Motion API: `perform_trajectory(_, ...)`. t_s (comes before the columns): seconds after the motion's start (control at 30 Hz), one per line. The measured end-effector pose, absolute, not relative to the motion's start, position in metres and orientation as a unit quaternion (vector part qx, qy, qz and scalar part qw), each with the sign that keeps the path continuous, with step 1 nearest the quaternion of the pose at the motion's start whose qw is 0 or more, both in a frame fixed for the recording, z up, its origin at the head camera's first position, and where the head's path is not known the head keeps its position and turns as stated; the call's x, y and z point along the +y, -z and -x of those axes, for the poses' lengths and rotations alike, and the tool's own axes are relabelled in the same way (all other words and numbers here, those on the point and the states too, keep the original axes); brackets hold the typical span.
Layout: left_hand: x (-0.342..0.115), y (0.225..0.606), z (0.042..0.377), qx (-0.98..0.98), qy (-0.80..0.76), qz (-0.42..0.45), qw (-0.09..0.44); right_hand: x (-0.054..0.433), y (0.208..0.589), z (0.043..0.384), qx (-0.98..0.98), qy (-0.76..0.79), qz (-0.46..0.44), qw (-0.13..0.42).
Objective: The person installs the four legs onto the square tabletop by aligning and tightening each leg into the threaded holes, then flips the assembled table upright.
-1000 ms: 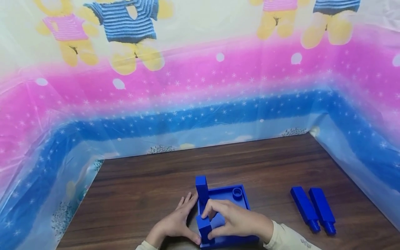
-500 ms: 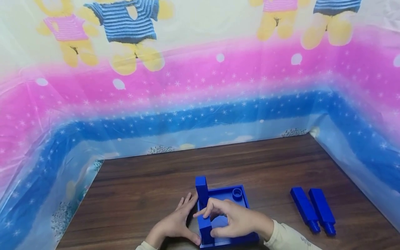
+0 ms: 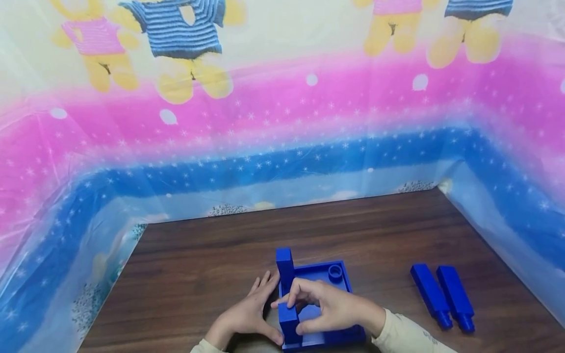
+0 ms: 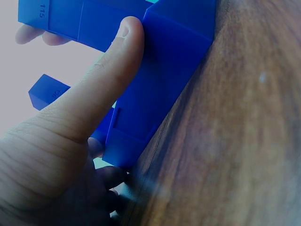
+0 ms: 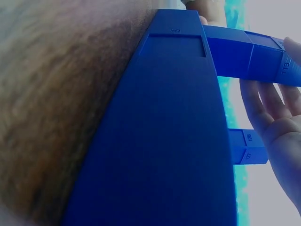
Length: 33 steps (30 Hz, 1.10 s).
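A square blue tabletop [image 3: 318, 265] lies underside up, its raised rim and a round corner socket [image 3: 335, 273] showing. Two blue table legs stand upright along its left side. Around the top of the near leg [image 3: 289, 321] my right hand [image 3: 331, 306] curls its fingers, with the thumb against its right side. The far leg [image 3: 284, 262] stands untouched by that hand. Against the tabletop's left edge rests my left hand [image 3: 247, 314], fingers spread and thumb at the near corner. In the left wrist view this straight thumb [image 4: 108, 75] presses beside the near leg [image 4: 94, 23].
Two more blue table legs [image 3: 430, 294] [image 3: 455, 296] lie side by side on the right of the brown wooden table [image 3: 212, 255], their narrow round ends toward me. A printed cloth [image 3: 273, 122] hangs along the table's back and sides.
Fingers of my right hand have shifted on the near leg's top, and one now reaches past it to the left. My left hand keeps its place.
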<state>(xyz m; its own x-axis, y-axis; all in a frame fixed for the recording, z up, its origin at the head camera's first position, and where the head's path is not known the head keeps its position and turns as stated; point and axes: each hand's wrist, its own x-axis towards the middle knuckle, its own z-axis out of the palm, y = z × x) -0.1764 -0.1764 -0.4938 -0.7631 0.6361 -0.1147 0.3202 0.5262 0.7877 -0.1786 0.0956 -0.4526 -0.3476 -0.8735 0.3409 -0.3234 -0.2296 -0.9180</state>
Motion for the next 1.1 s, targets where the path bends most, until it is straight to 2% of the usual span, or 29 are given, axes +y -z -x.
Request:
perform_trajectory(0.3,-0.1760,0.4931,0.1768,0.851,-0.395,-0.283,0.198,0.0950,0.4532,0.1791,0.582,0.572,0.541,0.203)
perform_trajectory(0.5,-0.1758,0.4921,0.1761,0.851,-0.399,-0.278,0.200,0.0952,0.4511,0.1791,0.617,0.532,0.562,0.141)
perform_trajectory(0.63,-0.1765,0.4937,0.1769,0.850,-0.399,-0.281,0.198,0.0951,0.4509,0.1780,0.627,0.523,0.564,0.125)
perform_trajectory(0.77,-0.1768,0.4943,0.1777,0.851,-0.397,-0.285,0.195,0.0951,0.4515,0.1769,0.630,0.523,0.560,0.122)
perform_trajectory(0.97,-0.1766,0.4942,0.1774,0.851,-0.397,-0.283,0.197,0.0955,0.4498,0.1752,0.627,0.543,0.537,0.153)
perform_trajectory(1.1,-0.1765,0.4942,0.1772,0.850,-0.401,-0.277,0.201,0.0970,0.4479,0.1753,0.636,0.531,0.538,0.155)
